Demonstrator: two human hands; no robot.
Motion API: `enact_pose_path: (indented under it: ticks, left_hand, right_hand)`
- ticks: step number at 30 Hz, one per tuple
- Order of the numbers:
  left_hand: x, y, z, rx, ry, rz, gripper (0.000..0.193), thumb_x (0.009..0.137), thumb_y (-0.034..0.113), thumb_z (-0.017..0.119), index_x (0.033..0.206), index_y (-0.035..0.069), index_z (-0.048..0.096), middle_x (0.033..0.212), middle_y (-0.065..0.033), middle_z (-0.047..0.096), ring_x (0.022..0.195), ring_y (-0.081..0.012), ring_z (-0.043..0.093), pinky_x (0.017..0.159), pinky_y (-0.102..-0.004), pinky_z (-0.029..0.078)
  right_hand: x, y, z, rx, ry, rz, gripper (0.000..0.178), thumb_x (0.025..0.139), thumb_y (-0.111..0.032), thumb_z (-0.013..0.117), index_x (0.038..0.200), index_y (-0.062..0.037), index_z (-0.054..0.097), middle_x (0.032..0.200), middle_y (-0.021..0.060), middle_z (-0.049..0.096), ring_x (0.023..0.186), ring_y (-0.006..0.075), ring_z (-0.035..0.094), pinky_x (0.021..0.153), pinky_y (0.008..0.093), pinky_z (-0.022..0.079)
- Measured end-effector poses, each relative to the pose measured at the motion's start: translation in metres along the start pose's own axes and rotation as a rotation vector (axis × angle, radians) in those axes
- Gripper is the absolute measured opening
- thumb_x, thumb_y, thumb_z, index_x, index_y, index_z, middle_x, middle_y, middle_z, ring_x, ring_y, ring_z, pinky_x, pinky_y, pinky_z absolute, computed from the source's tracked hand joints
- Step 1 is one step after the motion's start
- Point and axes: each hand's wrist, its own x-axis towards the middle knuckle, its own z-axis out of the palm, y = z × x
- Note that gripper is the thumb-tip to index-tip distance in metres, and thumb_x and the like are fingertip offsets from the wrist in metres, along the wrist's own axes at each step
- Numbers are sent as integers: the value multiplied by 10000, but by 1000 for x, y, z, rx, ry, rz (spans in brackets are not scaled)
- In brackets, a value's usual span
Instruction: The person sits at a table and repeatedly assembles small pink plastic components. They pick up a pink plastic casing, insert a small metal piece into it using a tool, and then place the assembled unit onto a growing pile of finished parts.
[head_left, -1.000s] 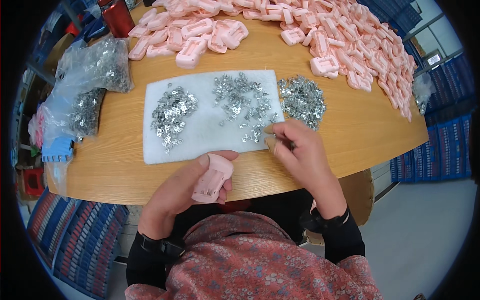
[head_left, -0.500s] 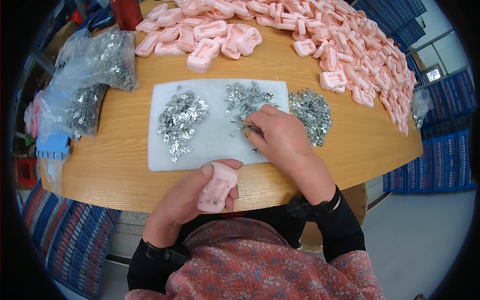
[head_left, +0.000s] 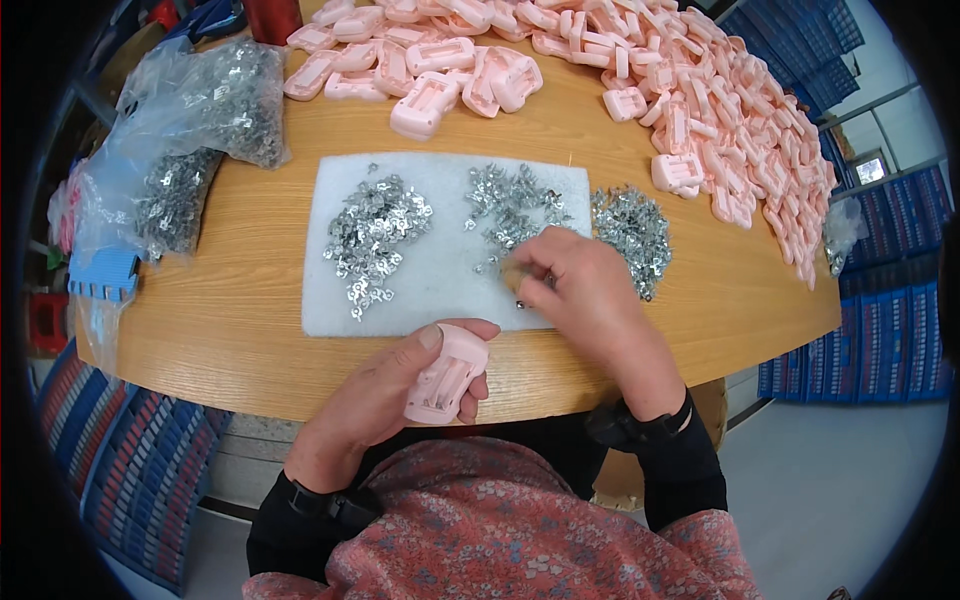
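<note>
My left hand (head_left: pixel 375 385) is closed round a pink plastic housing (head_left: pixel 450 375), its open battery compartment facing up. Bits of metal show inside the compartment's lower end. Over the right part of a white foam mat (head_left: pixel 440 315), my right hand (head_left: pixel 590 295) is closed, thumb and fingers pinched together. Tweezers showed in it a moment ago; now the fingertips are blurred and hide most of them. Small metal contact pieces lie beside that hand in a loose cluster (head_left: pixel 510 205) on the mat. A larger heap of flat metal contacts (head_left: pixel 375 235) covers the mat's left part.
Another metal heap (head_left: pixel 635 240) sits on the wooden table (head_left: pixel 240 340), right of the mat. Pink housings (head_left: pixel 690 120) pile up along the far and right sides. Plastic bags of metal parts (head_left: pixel 235 105) and a blue foam piece (head_left: pixel 103 275) are at the left.
My right hand has shifted slightly right and down, and the tweezers' tip no longer shows clearly. My left hand still holds the pink housing. The whole view has moved slightly.
</note>
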Motion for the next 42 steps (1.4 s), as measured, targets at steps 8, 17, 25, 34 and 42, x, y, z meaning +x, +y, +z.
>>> enact_pose_path:
  ticks: [8,17,25,34,42]
  left_hand:
    - [0,1,0,-2,2,3,639,1029,538,359,1405,30,446,963,-101,638,829,-197,640,750,-315,530]
    - [-2,0,0,-4,24,-13,576,1050,496,334,1402,58,462,946,-66,628,818,-154,620,742,-287,517]
    - [-3,0,1,23,17,-1,558,1058,476,332,1397,53,465,943,-56,626,816,-132,614,739,-272,519]
    - [-3,2,2,18,21,-22,545,1060,462,339,1388,49,476,946,-48,614,812,-122,605,742,-260,513]
    - [-4,2,1,-24,-1,16,476,1050,390,433,1398,66,460,956,-50,615,821,-125,611,746,-264,511]
  right_hand:
    - [26,3,13,-116,136,-73,139,825,-162,699,941,-87,687,879,103,650,740,284,648,658,379,510]
    - [18,6,3,110,1,-63,172,814,-84,674,984,-63,693,872,97,647,704,227,638,646,325,509]
    - [15,-1,2,46,5,-61,186,786,-86,708,966,-51,679,856,86,644,697,226,637,638,316,508]
    - [15,-6,11,-32,-5,-58,205,739,-57,692,941,-51,655,848,97,635,740,252,661,662,348,522]
    - [10,-2,2,102,-18,-101,257,714,-41,702,968,-37,663,846,88,626,694,210,629,613,310,501]
